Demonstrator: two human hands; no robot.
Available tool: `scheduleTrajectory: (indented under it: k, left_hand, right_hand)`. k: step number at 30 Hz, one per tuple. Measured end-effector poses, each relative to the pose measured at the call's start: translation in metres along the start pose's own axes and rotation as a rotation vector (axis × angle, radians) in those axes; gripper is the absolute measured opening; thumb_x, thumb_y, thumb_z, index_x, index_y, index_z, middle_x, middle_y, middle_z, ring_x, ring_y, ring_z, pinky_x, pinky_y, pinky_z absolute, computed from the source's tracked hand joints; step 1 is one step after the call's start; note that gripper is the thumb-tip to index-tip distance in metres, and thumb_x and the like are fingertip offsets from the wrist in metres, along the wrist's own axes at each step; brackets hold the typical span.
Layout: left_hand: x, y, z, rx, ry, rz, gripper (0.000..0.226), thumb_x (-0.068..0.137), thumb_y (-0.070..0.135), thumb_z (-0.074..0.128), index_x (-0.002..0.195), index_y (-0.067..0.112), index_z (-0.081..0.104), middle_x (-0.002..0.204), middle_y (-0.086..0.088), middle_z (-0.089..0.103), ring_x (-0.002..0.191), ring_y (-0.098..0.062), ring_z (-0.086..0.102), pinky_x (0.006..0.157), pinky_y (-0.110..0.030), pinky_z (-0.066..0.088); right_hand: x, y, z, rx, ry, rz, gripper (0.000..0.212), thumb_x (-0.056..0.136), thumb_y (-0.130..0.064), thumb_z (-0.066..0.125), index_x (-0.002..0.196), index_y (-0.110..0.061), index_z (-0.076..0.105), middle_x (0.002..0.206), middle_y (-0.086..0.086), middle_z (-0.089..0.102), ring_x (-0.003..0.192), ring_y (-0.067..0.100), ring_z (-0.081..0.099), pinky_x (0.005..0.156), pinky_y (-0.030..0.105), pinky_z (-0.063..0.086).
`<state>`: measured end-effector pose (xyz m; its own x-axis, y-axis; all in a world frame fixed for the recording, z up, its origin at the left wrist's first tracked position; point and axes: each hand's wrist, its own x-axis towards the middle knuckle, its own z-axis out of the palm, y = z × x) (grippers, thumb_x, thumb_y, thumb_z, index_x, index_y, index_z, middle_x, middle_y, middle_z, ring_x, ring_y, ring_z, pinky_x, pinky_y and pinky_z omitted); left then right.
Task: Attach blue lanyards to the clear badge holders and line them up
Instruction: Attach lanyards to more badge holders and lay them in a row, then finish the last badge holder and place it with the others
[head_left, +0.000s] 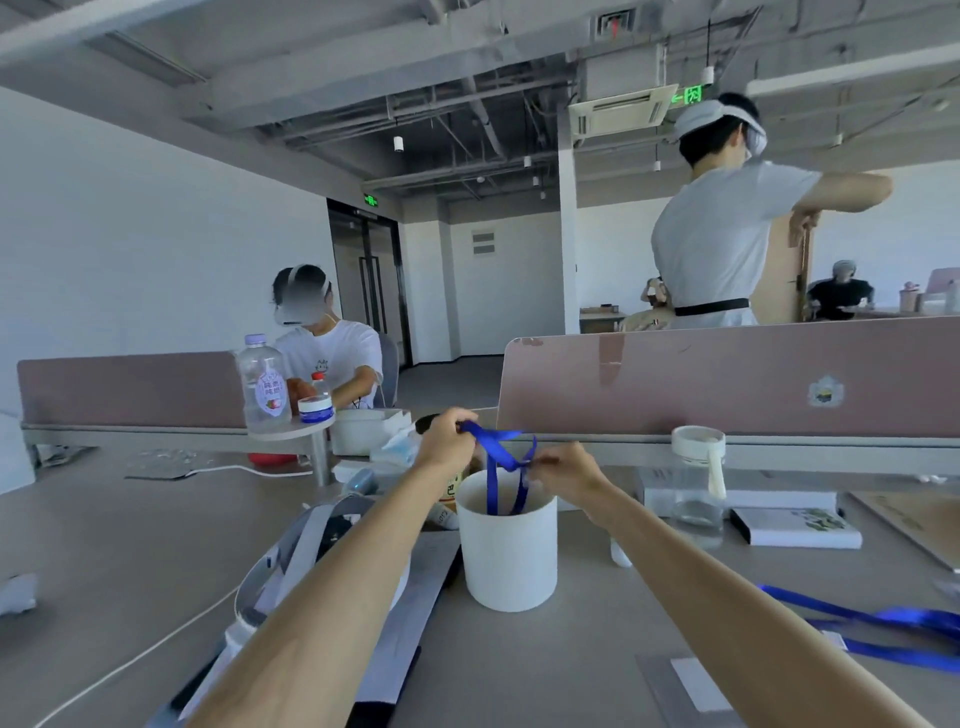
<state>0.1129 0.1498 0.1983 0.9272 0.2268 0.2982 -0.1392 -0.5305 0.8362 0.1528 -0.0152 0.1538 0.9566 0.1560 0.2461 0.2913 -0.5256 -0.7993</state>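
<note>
We note left hand (445, 441) and right hand (563, 470) both pinching blue lanyard (498, 447) above white cup (506, 551); loop ends hang inside, likely being drawn out for attaching.

Held lanyard: a flat blue ribbon (500, 451), raised at the scene's middle, gripped by the left hand (447, 441) and pinched by the right hand (566, 467).
Its shape: looped and crossed between the two hands; two strands hang straight down into the white cup (506, 561) below.
Loose lanyards: blue ribbons (883, 621) lying slack on the table (597, 649) at the near right, strands crossing and running off the right edge, well apart from the cup.
Holder: a clear flat rectangle (688, 686) with a white card, lying flat near the loose lanyards; blurred.
</note>
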Motion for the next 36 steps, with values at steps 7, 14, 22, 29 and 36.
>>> scheduleTrajectory:
  k: [7,14,22,29,36]
  left_hand:
    - [-0.01,-0.02,0.024,0.321,-0.096,0.007,0.047,0.083,0.003,0.052,0.126,0.021,0.051,0.118,0.001,0.06,0.114,-0.022,0.055,0.098,-0.039,0.047]
    - [-0.038,0.008,0.077,0.238,-0.082,0.286,0.034,0.082,0.001,0.052,0.108,0.018,0.066,0.109,0.002,0.066,0.104,-0.015,0.061,0.093,-0.031,0.048]
    - [-0.096,0.02,0.184,0.141,-0.27,0.366,0.026,0.09,0.005,0.049,0.096,0.018,0.07,0.098,0.002,0.07,0.087,-0.013,0.06,0.077,-0.023,0.046]
    - [-0.125,0.015,0.275,0.2,-0.468,0.302,0.018,0.09,0.014,0.054,0.098,0.018,0.069,0.101,-0.003,0.07,0.094,-0.02,0.064,0.083,-0.031,0.051]
    - [-0.127,0.013,0.326,0.297,-0.43,0.21,0.005,0.083,0.03,0.067,0.085,0.027,0.063,0.096,-0.001,0.071,0.089,-0.022,0.066,0.08,-0.031,0.053]
  right_hand:
    - [-0.016,0.026,-0.019,-0.014,0.007,0.011,0.023,0.085,-0.012,0.057,0.098,-0.016,0.075,0.093,-0.002,0.068,0.088,0.019,0.061,0.079,0.024,0.053]
    - [-0.051,0.053,-0.058,-0.105,0.061,0.067,0.025,0.081,-0.014,0.049,0.066,-0.015,0.069,0.075,0.007,0.071,0.075,0.027,0.068,0.073,0.034,0.056]
    - [-0.113,0.137,-0.148,-0.333,0.023,0.239,0.019,0.088,-0.019,0.053,0.088,-0.013,0.071,0.088,0.012,0.069,0.078,0.025,0.062,0.074,0.035,0.05]
    - [-0.181,0.193,-0.192,-0.533,-0.039,0.356,0.024,0.09,-0.018,0.052,0.109,-0.015,0.067,0.109,0.008,0.066,0.103,0.027,0.062,0.085,0.033,0.05]
    - [-0.207,0.222,-0.181,-0.612,0.081,0.266,0.051,0.086,-0.016,0.054,0.133,-0.036,0.051,0.138,-0.008,0.051,0.127,0.019,0.041,0.091,0.038,0.034]
